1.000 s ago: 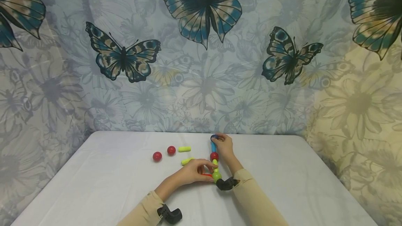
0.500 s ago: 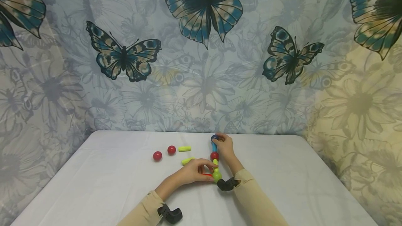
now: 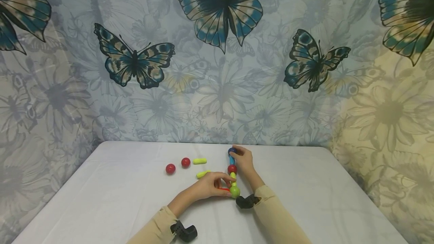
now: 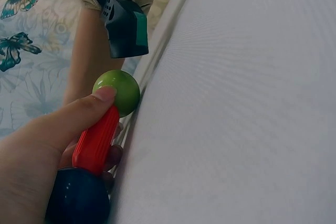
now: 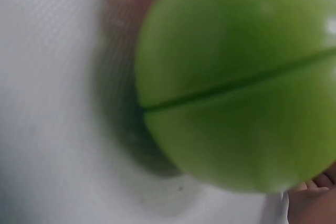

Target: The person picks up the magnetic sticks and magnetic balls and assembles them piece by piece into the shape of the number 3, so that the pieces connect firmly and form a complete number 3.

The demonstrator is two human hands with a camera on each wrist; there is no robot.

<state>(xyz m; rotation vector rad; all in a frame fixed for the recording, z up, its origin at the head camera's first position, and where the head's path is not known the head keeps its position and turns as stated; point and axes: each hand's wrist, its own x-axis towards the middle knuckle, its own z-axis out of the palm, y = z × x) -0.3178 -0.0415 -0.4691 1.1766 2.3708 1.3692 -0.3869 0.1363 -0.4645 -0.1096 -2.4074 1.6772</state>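
A chain of balls and rods lies on the white table. Nearest is a green ball (image 3: pixel 235 192), joined by a yellow-green rod (image 3: pixel 233 179) to a red ball (image 3: pixel 232 169). Beyond it, a light blue rod (image 3: pixel 232 160) leads to a dark blue ball (image 3: pixel 232 151), which my right hand (image 3: pixel 245 160) pinches at the far end. My left hand (image 3: pixel 211 183) grips a red rod (image 4: pixel 96 142) that meets the green ball, thumb tip against that ball. In the left wrist view, a dark blue ball (image 4: pixel 79 196) sits at the rod's other end. The green ball (image 5: pixel 236 82) fills the right wrist view.
Two loose red balls (image 3: pixel 170 168) lie left of the hands. One yellow-green rod (image 3: pixel 199 160) is beside them; another rod (image 3: pixel 202 174) lies partly behind the left hand. The white table (image 3: pixel 101 199) meets a butterfly-patterned cloth (image 3: pixel 223 116) at its back edge.
My right hand and the dark blue ball have shifted slightly toward me. The left hand keeps its grip in nearly the same place, and the loose pieces lie as before.
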